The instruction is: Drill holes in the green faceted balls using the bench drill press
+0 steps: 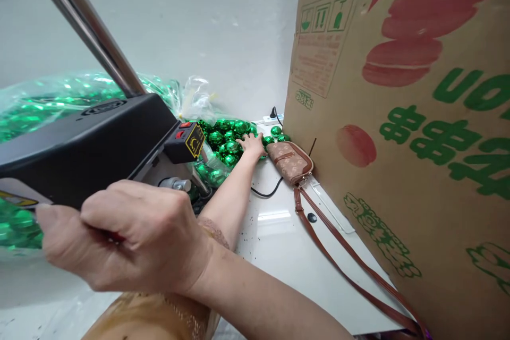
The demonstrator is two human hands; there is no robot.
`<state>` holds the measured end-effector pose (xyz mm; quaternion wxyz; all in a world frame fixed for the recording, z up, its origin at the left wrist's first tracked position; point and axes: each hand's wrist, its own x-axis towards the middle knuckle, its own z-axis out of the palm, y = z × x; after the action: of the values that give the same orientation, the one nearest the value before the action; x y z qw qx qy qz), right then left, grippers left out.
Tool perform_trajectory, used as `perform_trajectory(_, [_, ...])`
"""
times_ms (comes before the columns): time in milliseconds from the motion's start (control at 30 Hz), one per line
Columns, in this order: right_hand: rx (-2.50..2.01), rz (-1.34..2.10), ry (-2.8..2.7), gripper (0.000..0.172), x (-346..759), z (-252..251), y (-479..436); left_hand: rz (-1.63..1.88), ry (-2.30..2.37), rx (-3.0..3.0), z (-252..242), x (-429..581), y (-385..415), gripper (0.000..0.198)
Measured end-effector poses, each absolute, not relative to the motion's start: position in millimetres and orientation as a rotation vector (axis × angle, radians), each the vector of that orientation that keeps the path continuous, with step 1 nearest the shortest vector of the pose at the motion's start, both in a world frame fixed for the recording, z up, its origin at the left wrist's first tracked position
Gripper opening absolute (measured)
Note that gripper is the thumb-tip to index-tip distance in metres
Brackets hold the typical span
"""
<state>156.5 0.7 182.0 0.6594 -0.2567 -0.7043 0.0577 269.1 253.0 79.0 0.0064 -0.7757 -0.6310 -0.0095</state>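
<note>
My left hand (pixel 252 144) stretches away from me, fingers spread, resting on a pile of shiny green faceted balls (pixel 229 138). My right hand (pixel 131 239) is close in front, closed into a fist beside the lower edge of a black machine (pixel 87 138). A bit of red shows between its curled fingers, too little to name. My right forearm crosses over my left arm. A clear plastic bag (pixel 40 87) full of more green balls lies behind the machine.
A metal pole (pixel 87 26) rises from the machine, which carries red switches (pixel 182 128). A brown patterned bag (pixel 290 162) with a long strap (pixel 342 260) lies by a large cardboard box (pixel 358 117) on the right. A black cable (pixel 268 194) runs over the white surface (pixel 274 244).
</note>
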Motion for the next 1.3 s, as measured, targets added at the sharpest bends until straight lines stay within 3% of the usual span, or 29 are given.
perform_trajectory(167, [-0.622,0.202,-1.631,0.034,158.0,180.9,-5.0,0.026,-2.009,-2.411,84.1,271.6,254.7,0.092])
perform_trajectory(333, [-0.550,0.160,-1.578,0.032,154.3,182.5,2.0,-0.013,-2.161,-2.389,82.8,268.8,245.9,0.081])
perform_trajectory(567, [-0.543,0.185,-1.492,0.048,154.6,187.3,0.8,-0.034,-2.093,-2.425,64.5,266.7,213.9,0.084])
perform_trajectory(833, [-0.472,0.163,-1.397,0.049,153.4,189.9,-0.9,-0.094,-2.006,-2.478,43.0,266.0,182.6,0.065])
perform_trajectory(1300, [-0.409,0.200,-1.379,0.045,154.4,188.6,1.4,-0.189,-1.950,-2.524,41.0,257.6,171.1,0.057])
